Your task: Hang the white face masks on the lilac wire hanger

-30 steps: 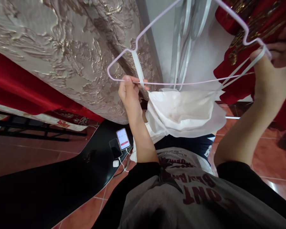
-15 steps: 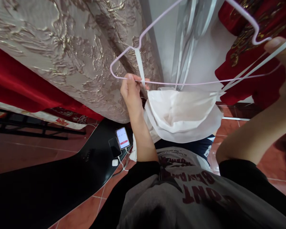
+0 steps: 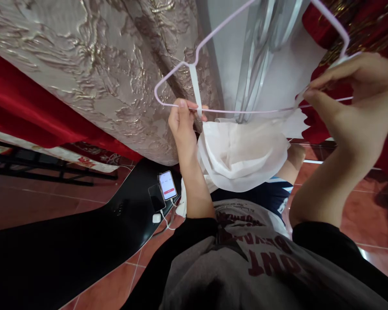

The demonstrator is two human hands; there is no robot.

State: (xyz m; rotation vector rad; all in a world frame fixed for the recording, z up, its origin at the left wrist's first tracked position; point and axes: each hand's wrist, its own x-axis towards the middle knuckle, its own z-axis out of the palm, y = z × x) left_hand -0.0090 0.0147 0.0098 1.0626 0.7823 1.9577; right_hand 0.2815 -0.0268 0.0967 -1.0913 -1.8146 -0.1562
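A thin lilac clothes hanger [image 3: 245, 112] spans the upper middle of the view. My left hand [image 3: 184, 122] is closed on its lower bar near the left end. One white strap [image 3: 195, 84] loops over the hanger's left shoulder beside those fingers. Below the bar hangs a white garment [image 3: 242, 150] with a sheer, open upper edge. With thumb and finger, my right hand [image 3: 358, 94] pinches the garment's other strap [image 3: 299, 97], close to the hanger's right end. That hand hides the hanger's right tip.
Patterned silvery-beige fabric [image 3: 116, 82] hangs at the left, with red cloth [image 3: 26, 103] beside it. Two phones, one a lit phone [image 3: 168, 185], lie on a black bench [image 3: 84, 241] near a white charger case [image 3: 156, 218]. Red fabric with gold [image 3: 330, 34] hangs at the right.
My right hand has moved left and inward from the hanger's right end, bringing the pinched strap with it. The hanger and my left hand have shifted slightly right.
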